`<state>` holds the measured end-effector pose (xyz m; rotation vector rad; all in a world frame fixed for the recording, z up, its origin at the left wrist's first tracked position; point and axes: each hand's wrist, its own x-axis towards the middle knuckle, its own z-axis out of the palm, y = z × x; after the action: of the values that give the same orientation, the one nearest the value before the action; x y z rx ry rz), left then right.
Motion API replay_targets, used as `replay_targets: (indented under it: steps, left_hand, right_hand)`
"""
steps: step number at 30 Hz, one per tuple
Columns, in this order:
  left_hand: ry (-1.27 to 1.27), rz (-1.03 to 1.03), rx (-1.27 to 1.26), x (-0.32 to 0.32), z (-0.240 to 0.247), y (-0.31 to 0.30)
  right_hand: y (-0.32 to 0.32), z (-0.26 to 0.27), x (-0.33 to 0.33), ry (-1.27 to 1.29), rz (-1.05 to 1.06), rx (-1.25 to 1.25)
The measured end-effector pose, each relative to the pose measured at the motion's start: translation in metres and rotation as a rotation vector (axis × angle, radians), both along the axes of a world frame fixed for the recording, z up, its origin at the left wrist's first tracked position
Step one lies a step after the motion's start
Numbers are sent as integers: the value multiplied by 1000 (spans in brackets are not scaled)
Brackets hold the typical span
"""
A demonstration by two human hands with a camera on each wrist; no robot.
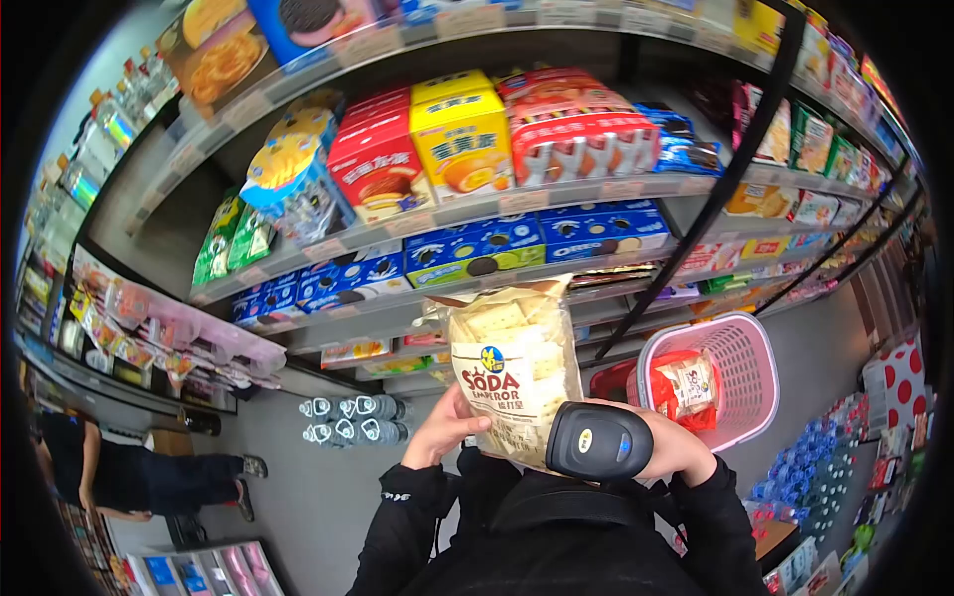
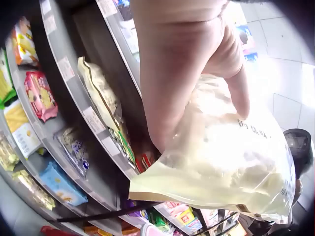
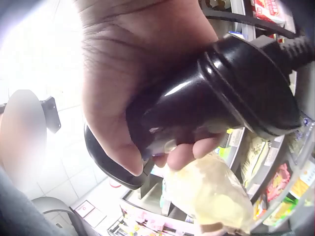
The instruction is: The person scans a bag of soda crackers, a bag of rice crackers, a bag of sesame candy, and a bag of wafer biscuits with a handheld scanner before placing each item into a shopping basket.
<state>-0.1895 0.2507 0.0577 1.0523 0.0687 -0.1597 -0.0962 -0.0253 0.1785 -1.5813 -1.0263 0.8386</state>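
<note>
My left hand (image 1: pixel 444 427) grips a clear-and-cream bag of soda crackers (image 1: pixel 527 348) by its left side. The printed front faces up toward me, and pale square crackers show through the film. In the left wrist view, the thumb and fingers hold the crinkled bag (image 2: pixel 221 157) between them. My right hand (image 1: pixel 678 449) holds a black barcode scanner (image 1: pixel 596 442), its rounded head over the bag's lower right corner. In the right wrist view, the fingers are wrapped round the scanner's handle (image 3: pixel 182 108), with the bag behind them.
Ahead are shelves of snack boxes, including a yellow box (image 1: pixel 460 139) and blue cookie boxes (image 1: pixel 477 248). A pink basket (image 1: pixel 750 372) holding a red package (image 1: pixel 686 387) stands at right. Water bottles (image 1: pixel 356 419) sit on the floor, and another person (image 1: pixel 129 472) stands at far left.
</note>
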Motion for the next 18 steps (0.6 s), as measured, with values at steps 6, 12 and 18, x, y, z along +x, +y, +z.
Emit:
replay_targets:
  steps: [6, 12, 18]
  left_hand:
    - [197, -22, -424, 31, -38, -42]
    - [161, -296, -633, 51, 48, -104]
    - [148, -552, -678, 68, 50, -94]
  right_hand:
    - [-27, 5, -12, 37, 51, 161]
    - [-77, 7, -21, 37, -92, 119]
    - [-104, -21, -37, 45, -405, 75]
